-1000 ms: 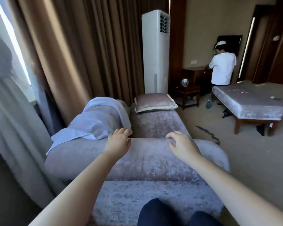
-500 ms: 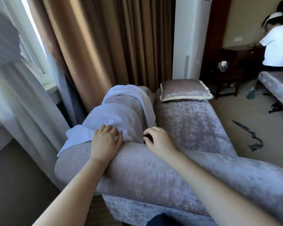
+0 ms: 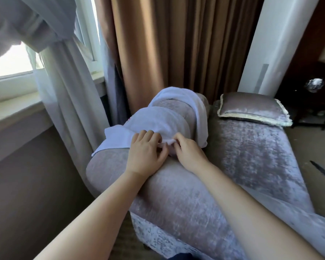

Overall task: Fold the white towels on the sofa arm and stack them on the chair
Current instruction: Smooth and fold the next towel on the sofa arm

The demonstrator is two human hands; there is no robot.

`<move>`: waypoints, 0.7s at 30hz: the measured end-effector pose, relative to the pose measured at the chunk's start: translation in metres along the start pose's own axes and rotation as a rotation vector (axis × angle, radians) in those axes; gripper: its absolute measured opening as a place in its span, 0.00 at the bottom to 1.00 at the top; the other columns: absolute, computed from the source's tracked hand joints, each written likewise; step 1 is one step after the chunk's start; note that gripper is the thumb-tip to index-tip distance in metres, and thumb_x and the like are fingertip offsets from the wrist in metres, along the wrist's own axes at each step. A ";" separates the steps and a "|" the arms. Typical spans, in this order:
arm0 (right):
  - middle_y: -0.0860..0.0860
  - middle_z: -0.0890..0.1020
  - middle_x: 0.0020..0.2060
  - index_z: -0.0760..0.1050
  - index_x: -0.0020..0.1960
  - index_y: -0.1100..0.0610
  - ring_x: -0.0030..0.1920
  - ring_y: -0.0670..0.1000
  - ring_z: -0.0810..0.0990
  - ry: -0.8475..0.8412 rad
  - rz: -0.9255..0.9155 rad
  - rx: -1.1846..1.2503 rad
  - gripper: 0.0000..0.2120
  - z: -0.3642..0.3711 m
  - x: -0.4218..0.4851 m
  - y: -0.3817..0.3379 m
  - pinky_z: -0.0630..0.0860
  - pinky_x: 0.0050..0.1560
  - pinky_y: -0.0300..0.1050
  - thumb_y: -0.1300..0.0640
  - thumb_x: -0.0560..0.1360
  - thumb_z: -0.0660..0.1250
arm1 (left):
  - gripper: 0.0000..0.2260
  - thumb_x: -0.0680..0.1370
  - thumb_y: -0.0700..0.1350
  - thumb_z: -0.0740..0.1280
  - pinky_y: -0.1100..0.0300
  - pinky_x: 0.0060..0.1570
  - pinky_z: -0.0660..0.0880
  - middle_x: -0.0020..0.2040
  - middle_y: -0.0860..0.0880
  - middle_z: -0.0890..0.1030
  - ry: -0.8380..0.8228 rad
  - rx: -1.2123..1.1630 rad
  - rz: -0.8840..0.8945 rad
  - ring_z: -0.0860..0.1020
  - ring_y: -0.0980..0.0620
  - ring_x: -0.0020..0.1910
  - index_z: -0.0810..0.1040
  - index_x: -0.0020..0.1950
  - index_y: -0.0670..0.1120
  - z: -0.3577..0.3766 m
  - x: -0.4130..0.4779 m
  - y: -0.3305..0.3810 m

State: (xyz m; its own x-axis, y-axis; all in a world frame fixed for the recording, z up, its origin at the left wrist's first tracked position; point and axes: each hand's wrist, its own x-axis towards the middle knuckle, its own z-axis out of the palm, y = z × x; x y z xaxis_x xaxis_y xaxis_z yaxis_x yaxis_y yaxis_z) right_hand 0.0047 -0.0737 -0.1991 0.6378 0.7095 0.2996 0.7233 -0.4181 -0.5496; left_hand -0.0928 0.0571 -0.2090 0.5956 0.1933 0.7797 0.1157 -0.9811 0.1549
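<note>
White towelling drapes over the velvet sofa arm (image 3: 167,194): the near towel (image 3: 154,119) lies across its rounded top, and a second towel (image 3: 193,102) hangs over it farther back, near the cushion (image 3: 251,109). The right hand (image 3: 188,153) has its grip pinched on the near towel's bunched front hem, thumb against forefinger. The left hand (image 3: 145,152) sits just beside it, fingers curled on the cloth. Its grip seems to pinch the same hem, though blur hides the contact. Brown curtains (image 3: 176,44) hang behind.
</note>
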 end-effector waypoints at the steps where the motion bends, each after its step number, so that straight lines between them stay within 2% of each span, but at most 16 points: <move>1: 0.53 0.79 0.41 0.65 0.48 0.53 0.41 0.55 0.76 -0.003 0.016 0.005 0.07 -0.001 0.000 0.000 0.66 0.37 0.49 0.53 0.83 0.53 | 0.10 0.73 0.50 0.62 0.57 0.44 0.64 0.37 0.49 0.75 0.009 0.003 -0.001 0.71 0.47 0.39 0.75 0.40 0.44 0.001 0.000 -0.001; 3: 0.53 0.77 0.40 0.65 0.49 0.55 0.41 0.55 0.74 0.001 0.018 0.011 0.10 -0.003 -0.001 -0.003 0.64 0.36 0.49 0.52 0.83 0.50 | 0.09 0.72 0.49 0.63 0.57 0.46 0.63 0.41 0.49 0.76 0.017 0.008 0.006 0.72 0.47 0.42 0.77 0.43 0.44 0.001 0.000 -0.002; 6: 0.55 0.78 0.43 0.66 0.51 0.57 0.44 0.58 0.76 0.008 0.013 0.002 0.11 -0.003 -0.001 -0.004 0.66 0.39 0.51 0.52 0.84 0.50 | 0.11 0.70 0.49 0.63 0.58 0.50 0.63 0.45 0.49 0.78 -0.004 -0.010 0.013 0.74 0.46 0.46 0.79 0.46 0.44 0.002 0.000 -0.004; 9: 0.58 0.80 0.45 0.66 0.52 0.58 0.48 0.60 0.77 0.016 0.016 -0.004 0.11 -0.002 -0.001 -0.004 0.68 0.42 0.51 0.52 0.84 0.50 | 0.09 0.71 0.47 0.62 0.59 0.49 0.64 0.42 0.49 0.78 -0.027 -0.032 0.019 0.74 0.46 0.45 0.78 0.44 0.44 0.003 0.000 -0.005; 12: 0.55 0.79 0.41 0.65 0.52 0.57 0.48 0.59 0.77 0.012 -0.007 0.015 0.10 -0.003 -0.006 -0.009 0.65 0.43 0.48 0.49 0.82 0.56 | 0.07 0.74 0.44 0.60 0.56 0.45 0.65 0.39 0.48 0.77 -0.014 -0.026 0.022 0.74 0.45 0.41 0.75 0.42 0.43 0.003 0.000 -0.005; 14: 0.51 0.77 0.40 0.66 0.56 0.57 0.48 0.56 0.76 0.003 0.000 -0.050 0.14 -0.005 -0.009 -0.012 0.61 0.44 0.44 0.48 0.79 0.62 | 0.07 0.75 0.43 0.59 0.55 0.44 0.65 0.39 0.47 0.76 -0.009 -0.025 0.009 0.73 0.44 0.40 0.75 0.43 0.42 0.002 0.000 -0.004; 16: 0.52 0.79 0.46 0.66 0.58 0.57 0.51 0.57 0.75 0.041 0.008 -0.148 0.13 -0.004 -0.008 -0.010 0.61 0.46 0.44 0.55 0.77 0.64 | 0.08 0.76 0.42 0.57 0.53 0.41 0.67 0.39 0.46 0.77 -0.009 -0.029 0.000 0.73 0.44 0.39 0.74 0.44 0.42 0.001 0.000 -0.003; 18: 0.53 0.78 0.48 0.66 0.53 0.55 0.54 0.58 0.75 0.153 0.017 -0.225 0.10 -0.002 -0.006 -0.005 0.62 0.48 0.47 0.62 0.73 0.63 | 0.09 0.77 0.42 0.56 0.52 0.38 0.68 0.38 0.46 0.76 -0.010 -0.045 -0.003 0.73 0.44 0.37 0.74 0.45 0.41 0.000 -0.001 -0.002; 21: 0.50 0.76 0.48 0.65 0.47 0.51 0.55 0.55 0.73 0.263 0.132 -0.260 0.11 -0.001 -0.003 0.002 0.63 0.50 0.48 0.64 0.72 0.63 | 0.09 0.77 0.42 0.55 0.53 0.36 0.68 0.37 0.47 0.76 -0.019 -0.067 -0.007 0.72 0.43 0.35 0.74 0.45 0.41 0.000 -0.001 -0.001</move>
State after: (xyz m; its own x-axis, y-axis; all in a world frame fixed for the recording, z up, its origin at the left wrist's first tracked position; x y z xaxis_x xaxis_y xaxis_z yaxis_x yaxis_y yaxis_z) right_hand 0.0045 -0.0765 -0.2004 0.7514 0.4845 0.4480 0.6520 -0.6498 -0.3907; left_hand -0.0936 0.0575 -0.2101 0.6104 0.1999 0.7665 0.0672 -0.9772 0.2013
